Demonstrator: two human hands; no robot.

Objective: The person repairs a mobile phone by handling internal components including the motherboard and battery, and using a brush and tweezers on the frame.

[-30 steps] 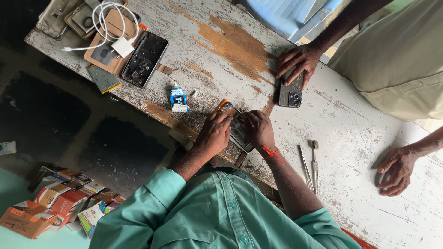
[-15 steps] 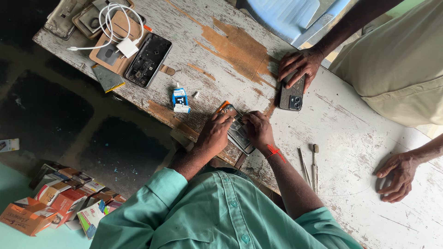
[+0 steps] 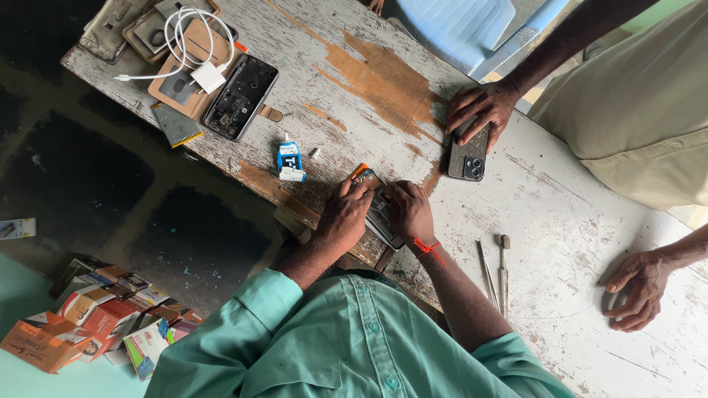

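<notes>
My left hand (image 3: 343, 217), coming out of a teal sleeve, and my right hand (image 3: 409, 211), with a red thread at the wrist, both grip a small opened phone (image 3: 380, 215) at the near edge of the worn white wooden table (image 3: 560, 206). An orange part (image 3: 363, 175) shows at the phone's far end by my left fingertips. My fingers hide most of the phone.
Another person's hand (image 3: 483, 110) rests on a dark phone (image 3: 467, 158); their other hand (image 3: 638, 289) lies at the right. A glue tube (image 3: 289, 161), an opened phone (image 3: 240, 96), a white charger with cable (image 3: 206, 74), thin tools (image 3: 494, 269) and floor boxes (image 3: 96, 317) surround me.
Both my hands stay on the small phone, fingers shifting only slightly. The view has drifted a little. The other person's hands stay where they were.
</notes>
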